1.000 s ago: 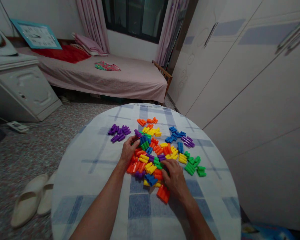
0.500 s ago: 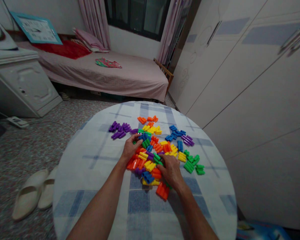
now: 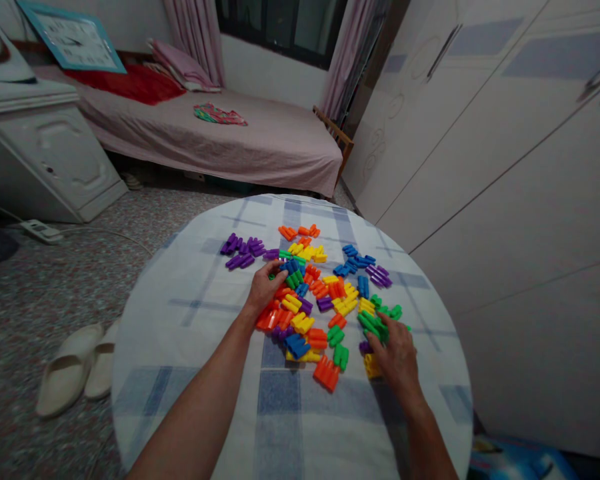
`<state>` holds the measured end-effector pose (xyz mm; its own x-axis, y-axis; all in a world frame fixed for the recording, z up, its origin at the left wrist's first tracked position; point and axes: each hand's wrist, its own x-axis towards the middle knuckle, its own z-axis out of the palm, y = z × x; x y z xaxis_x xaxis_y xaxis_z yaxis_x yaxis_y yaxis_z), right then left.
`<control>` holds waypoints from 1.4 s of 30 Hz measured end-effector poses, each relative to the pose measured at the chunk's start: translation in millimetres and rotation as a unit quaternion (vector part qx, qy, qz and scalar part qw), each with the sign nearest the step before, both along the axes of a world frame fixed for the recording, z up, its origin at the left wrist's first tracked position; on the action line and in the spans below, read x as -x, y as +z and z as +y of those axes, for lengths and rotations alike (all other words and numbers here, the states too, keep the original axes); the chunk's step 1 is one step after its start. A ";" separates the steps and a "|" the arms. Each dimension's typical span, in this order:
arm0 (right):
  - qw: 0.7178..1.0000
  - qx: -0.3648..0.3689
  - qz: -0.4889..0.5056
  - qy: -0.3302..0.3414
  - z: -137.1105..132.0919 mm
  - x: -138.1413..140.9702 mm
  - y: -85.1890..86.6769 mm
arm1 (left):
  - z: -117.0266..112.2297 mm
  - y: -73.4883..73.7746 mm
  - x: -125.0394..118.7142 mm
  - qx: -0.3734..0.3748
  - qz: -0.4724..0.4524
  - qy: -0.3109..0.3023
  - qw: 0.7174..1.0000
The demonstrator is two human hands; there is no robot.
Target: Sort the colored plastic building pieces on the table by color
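Right fingertips (image 3: 375, 341) pressing down among green blocks (image 3: 380, 320), grip unclear; left fingers (image 3: 273, 272) curling loosely onto blue blocks (image 3: 291, 267), apparently grasping nothing. Resting mid-pile on the round table (image 3: 190, 320). Risking, probably, sweeping neighbouring yellow blocks (image 3: 371, 365) toward the near-right edge.

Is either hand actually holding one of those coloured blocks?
Cannot tell: left hand rests on the mixed pile, right hand on green blocks.
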<state>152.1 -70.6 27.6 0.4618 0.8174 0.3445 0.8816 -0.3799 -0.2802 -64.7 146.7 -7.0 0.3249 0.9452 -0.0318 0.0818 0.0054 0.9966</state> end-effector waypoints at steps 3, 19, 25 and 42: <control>0.998 0.029 -0.009 0.062 2.0 24.0 -2.6 | 0.8 -2.0 0.3 -0.005 0.004 0.002 1.000; 0.992 0.013 0.020 0.127 16.7 66.5 -18.3 | -2.7 0.1 1.5 0.006 -0.046 -0.008 0.999; 0.984 -0.048 0.113 0.128 36.6 59.2 -1.5 | -1.3 1.0 1.8 0.029 -0.084 -0.016 0.996; 0.927 -0.001 0.299 0.228 95.8 81.5 7.0 | -5.3 6.1 6.4 0.073 -0.111 -0.068 0.989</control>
<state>70.6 25.2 34.6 0.1769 0.9742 0.1398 0.6372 -0.0051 -0.7707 -71.1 141.3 -0.9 0.4638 0.8826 -0.0774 -0.1290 0.1537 0.9797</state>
